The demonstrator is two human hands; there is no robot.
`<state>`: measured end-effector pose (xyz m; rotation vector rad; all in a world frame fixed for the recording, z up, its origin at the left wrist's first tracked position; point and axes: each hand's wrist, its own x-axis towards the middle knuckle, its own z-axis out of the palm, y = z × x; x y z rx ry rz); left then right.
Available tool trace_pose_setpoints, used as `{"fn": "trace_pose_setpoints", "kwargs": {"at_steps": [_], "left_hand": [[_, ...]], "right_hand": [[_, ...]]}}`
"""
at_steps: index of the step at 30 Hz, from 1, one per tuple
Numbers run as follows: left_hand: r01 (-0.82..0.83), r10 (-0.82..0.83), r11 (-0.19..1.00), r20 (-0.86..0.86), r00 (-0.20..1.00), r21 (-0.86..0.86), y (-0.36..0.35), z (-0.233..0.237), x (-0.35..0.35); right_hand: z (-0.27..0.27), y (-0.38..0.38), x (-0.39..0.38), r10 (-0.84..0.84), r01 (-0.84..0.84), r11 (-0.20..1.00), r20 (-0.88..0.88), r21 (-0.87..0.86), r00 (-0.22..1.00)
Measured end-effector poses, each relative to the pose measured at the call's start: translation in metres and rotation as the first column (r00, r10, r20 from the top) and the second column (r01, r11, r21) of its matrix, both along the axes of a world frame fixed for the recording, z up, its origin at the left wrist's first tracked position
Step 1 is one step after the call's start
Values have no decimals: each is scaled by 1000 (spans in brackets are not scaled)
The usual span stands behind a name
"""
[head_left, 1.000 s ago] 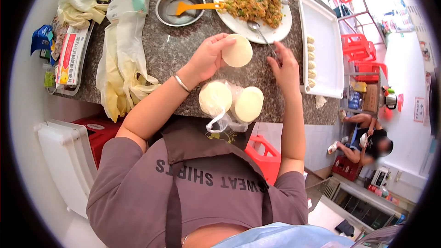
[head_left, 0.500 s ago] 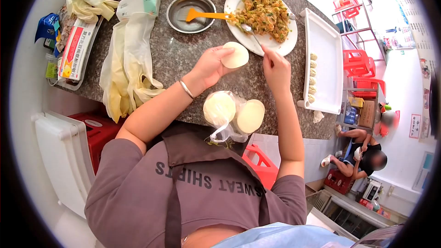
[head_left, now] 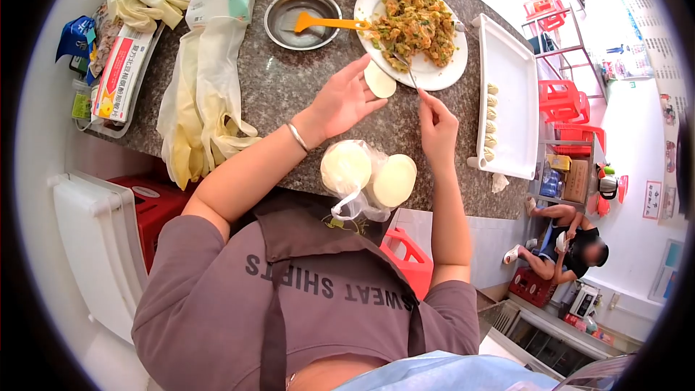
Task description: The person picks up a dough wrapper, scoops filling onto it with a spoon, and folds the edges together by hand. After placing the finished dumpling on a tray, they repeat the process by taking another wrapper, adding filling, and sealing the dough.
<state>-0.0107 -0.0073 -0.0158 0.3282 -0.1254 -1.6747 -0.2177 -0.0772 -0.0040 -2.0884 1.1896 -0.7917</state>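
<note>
My left hand [head_left: 339, 105] is turned palm up, with a round dumpling wrapper [head_left: 381, 81] lying across its fingers. In my right hand [head_left: 439, 129] is the thin handle of a metal spoon [head_left: 411, 76]; its bowl is dug into the chopped filling [head_left: 420, 18] at the plate's near side. That filling is heaped on a white plate [head_left: 366, 9]. Close to my body, between my forearms, two stacks of wrappers [head_left: 346, 166] sit in a clear plastic bag [head_left: 355, 206].
A white tray [head_left: 515, 101] on the right bears a row of several dumplings [head_left: 491, 113]. Beyond my left hand stands a metal bowl [head_left: 274, 32] with an orange brush [head_left: 329, 23]. Pale gloves [head_left: 210, 94] lie at left. A person [head_left: 572, 246] sits far right.
My left hand has opened out, and the wrapper has gone from a finger-and-thumb grip to resting on the fingers, nearer the plate. The spoon's bowl has sunk deeper into the filling.
</note>
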Motion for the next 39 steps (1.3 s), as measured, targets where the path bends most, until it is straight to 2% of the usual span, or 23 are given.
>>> {"fn": "trace_pose_setpoints", "kwargs": {"at_steps": [2,5,7,10,11,12,14,15,18,21,26,29,32,38,39], "left_hand": [[27,-27,1000,8,1000,-3,0,-1,-2],[28,-29,999,-36,999,-47,1,3,-5],[-34,33,998,-27,999,-47,0,6,-1],[-48,49,999,55,997,-17,0,4,-4],[-44,45,999,53,998,-19,1,4,-6],[-48,48,999,35,998,-9,1,5,-6],[-52,52,999,24,998,-1,2,6,-7],[-59,59,998,22,998,10,1,6,-7],[-87,87,996,15,996,11,1,5,-5],[-116,116,993,25,993,21,0,6,-3],[-147,145,988,33,989,44,0,8,2],[-137,136,990,24,990,31,-1,6,5],[-128,127,991,27,992,33,0,7,2],[-146,145,988,26,989,40,-2,3,5],[-159,157,987,41,987,40,-2,4,4]], "right_hand": [[-4,9,-4,-34,3,985,180,173,983],[5,26,-5,21,-36,989,107,141,994],[5,30,-10,81,-88,991,74,99,994],[6,24,-12,-5,-5,998,168,58,986],[5,19,-12,-96,75,990,174,120,980],[1,15,-13,-100,80,990,173,119,980],[-8,10,-13,-60,56,998,110,37,992],[-4,17,-8,-61,58,996,50,70,997],[1,31,0,-13,-13,984,145,178,989],[3,15,3,-16,0,996,177,88,984],[4,5,6,30,-36,996,71,81,997],[6,10,1,6,-38,971,137,236,991],[0,6,0,-17,-37,962,196,269,980],[4,21,1,28,-76,958,170,278,985],[3,18,-2,-2,-68,947,217,315,976]]}}
